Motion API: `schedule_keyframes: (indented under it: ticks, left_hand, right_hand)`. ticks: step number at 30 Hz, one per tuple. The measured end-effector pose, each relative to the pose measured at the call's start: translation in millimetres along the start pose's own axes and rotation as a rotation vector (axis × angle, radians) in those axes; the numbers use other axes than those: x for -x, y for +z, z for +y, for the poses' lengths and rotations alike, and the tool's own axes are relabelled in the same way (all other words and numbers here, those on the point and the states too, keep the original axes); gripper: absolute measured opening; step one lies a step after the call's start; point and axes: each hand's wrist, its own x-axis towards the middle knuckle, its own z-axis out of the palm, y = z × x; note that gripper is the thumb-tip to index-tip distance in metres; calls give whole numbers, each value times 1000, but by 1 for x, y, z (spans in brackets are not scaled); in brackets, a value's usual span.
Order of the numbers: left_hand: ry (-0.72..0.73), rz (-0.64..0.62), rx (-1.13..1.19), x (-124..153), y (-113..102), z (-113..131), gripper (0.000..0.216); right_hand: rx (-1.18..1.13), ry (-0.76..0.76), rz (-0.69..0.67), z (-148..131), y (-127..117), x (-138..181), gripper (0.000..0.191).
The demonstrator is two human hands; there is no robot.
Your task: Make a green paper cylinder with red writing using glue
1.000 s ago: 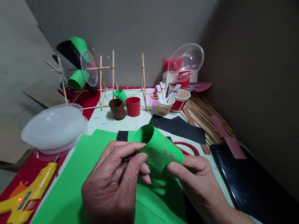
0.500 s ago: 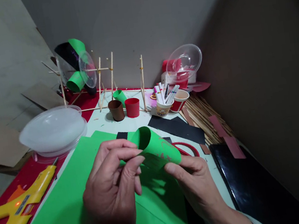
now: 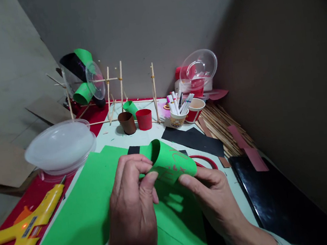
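A green paper tube [image 3: 173, 162] with brownish pen marks is held between both hands above large green paper sheets [image 3: 82, 213]. My left hand [image 3: 135, 206] pinches the edge of its open left end with thumb and fingers. At the tube's right end, my right hand [image 3: 213, 190] grips it, thumb on the outside and fingers partly hidden behind. Red scissors handles [image 3: 206, 160] show behind my right hand. Farther back stand a brown paper cup shape [image 3: 127, 124], a red one [image 3: 144, 120] and a leaning green one [image 3: 130, 108].
A yellow glue gun [image 3: 29, 222] with a lit orange light lies at left, near stacked plastic lids [image 3: 61, 146]. A stick frame [image 3: 121, 79] carries a wheel of clear lids. Right are a cup of markers [image 3: 178, 118], wooden sticks [image 3: 227, 124] and a black glossy panel [image 3: 278, 195].
My left hand has shifted right and turned a little, still pinching the tube's edge. The tube has rotated slightly, bringing more pen marks into sight. The view has moved slightly.
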Motion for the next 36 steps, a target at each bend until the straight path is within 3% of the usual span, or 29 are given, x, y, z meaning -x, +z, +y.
schedule_keyframes:
  ticks: [6,10,16,23,28,36]
  left_hand:
    - [91,8,-63,-7,-2,4,24]
    - [-32,-11,45,-7,-6,4,13]
    - [-206,-17,153,-9,-9,8,18]
    - [-3,113,-94,-4,-8,6,14]
    - [3,104,-75,-3,-10,3,11]
    - [-16,79,-85,-3,-10,6,8]
  right_hand:
    - [37,-5,44,-1,-3,-1,8]
    - [49,-12,50,-3,-4,-2,10]
    - [83,-13,38,-6,-2,-1,11]
    - [144,-58,53,-6,-1,-1,16]
    - [164,-62,60,-6,-1,0,31]
    - [143,-67,47,-6,0,0,20]
